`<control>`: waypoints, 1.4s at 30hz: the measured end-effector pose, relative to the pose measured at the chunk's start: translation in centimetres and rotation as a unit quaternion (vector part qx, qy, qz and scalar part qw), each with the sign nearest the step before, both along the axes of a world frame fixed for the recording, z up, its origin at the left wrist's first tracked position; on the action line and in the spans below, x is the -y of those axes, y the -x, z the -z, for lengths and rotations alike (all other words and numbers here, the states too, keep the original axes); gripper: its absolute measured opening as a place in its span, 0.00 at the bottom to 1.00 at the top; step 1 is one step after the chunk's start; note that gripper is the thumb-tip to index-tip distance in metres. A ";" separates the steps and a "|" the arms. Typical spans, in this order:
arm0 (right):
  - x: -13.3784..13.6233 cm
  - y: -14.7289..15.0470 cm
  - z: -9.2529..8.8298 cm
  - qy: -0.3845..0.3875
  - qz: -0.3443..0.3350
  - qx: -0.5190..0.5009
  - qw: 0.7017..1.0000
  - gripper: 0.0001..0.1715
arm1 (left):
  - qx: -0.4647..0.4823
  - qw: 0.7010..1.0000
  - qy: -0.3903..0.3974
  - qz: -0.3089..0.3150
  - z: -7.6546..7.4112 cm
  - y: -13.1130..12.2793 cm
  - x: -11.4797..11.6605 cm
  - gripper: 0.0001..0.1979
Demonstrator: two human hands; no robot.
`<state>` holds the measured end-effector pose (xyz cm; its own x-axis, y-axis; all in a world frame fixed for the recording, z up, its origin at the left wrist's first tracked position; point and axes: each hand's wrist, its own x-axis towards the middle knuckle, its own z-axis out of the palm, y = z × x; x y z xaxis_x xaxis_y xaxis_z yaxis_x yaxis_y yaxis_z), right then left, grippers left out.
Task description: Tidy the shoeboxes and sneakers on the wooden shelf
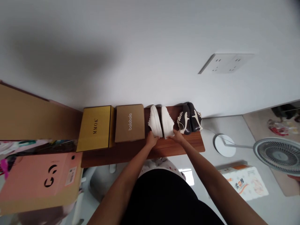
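Note:
Two white sneakers stand side by side on a brown wooden shelf (140,151) against the white wall. My left hand (151,139) grips the heel of the left white sneaker (155,120). My right hand (177,136) grips the heel of the right white sneaker (167,121). Both arms reach forward from the bottom of the view. A pair of dark brown sneakers with white stripes (189,118) sits just right of my right hand.
A tan shoebox (130,122) and a yellow box (95,128) stand left of the sneakers. A pink box (39,181) lies lower left. On the floor at right are a white fan (278,154), its round base (224,145) and a tissue pack (247,182).

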<state>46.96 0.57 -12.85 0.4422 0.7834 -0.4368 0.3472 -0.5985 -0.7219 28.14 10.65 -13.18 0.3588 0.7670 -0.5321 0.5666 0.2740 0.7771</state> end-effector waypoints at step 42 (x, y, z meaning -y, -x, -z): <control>-2.8 2.5 -3.2 -0.004 -0.239 0.313 0.919 0.18 | -0.275 0.846 -0.330 0.316 -4.5 -3.4 0.5 0.13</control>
<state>44.50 3.39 -9.60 0.2096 0.9554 -0.2081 0.9178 -0.2656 -0.2951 31.58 10.16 -8.69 0.6465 0.7088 -0.2822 0.7627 -0.6103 0.2141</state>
